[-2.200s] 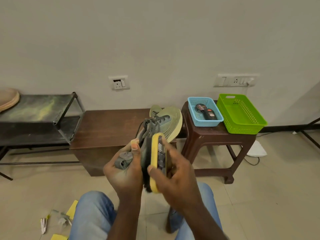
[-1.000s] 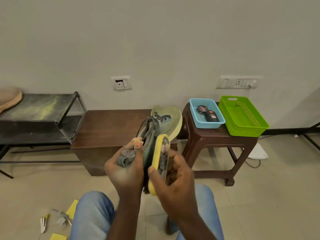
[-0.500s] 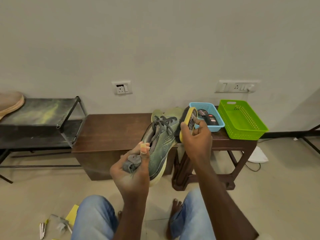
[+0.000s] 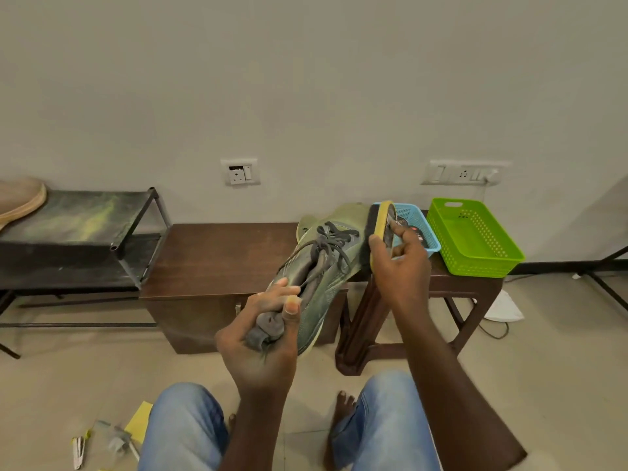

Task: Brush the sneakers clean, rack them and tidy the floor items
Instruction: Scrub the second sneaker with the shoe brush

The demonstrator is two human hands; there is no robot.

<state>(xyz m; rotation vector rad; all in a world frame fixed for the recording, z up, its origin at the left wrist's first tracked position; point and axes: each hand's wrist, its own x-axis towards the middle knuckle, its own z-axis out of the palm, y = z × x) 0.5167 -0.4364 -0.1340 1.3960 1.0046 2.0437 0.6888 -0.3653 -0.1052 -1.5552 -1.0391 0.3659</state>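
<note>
My left hand (image 4: 263,338) grips the heel of a grey-green sneaker (image 4: 321,277), held up in front of me with its laces showing and its toe pointing away. My right hand (image 4: 396,266) holds a yellow-backed brush (image 4: 380,226) with dark bristles against the toe end of the shoe. A second green sneaker (image 4: 350,212) lies on the brown bench (image 4: 217,256) behind, mostly hidden by the held shoe. A black metal shoe rack (image 4: 85,239) stands at the left with a tan shoe (image 4: 20,198) on its top shelf.
A brown plastic stool (image 4: 472,283) at right carries a blue basket (image 4: 419,222) with polish items and a green basket (image 4: 474,237). Yellow papers (image 4: 139,421) and small scraps (image 4: 78,452) lie on the floor at lower left. My knees in jeans are below.
My right hand has carried the brush from the shoe's side near the heel up and right to the toe end. The shoe has turned so its laces face me.
</note>
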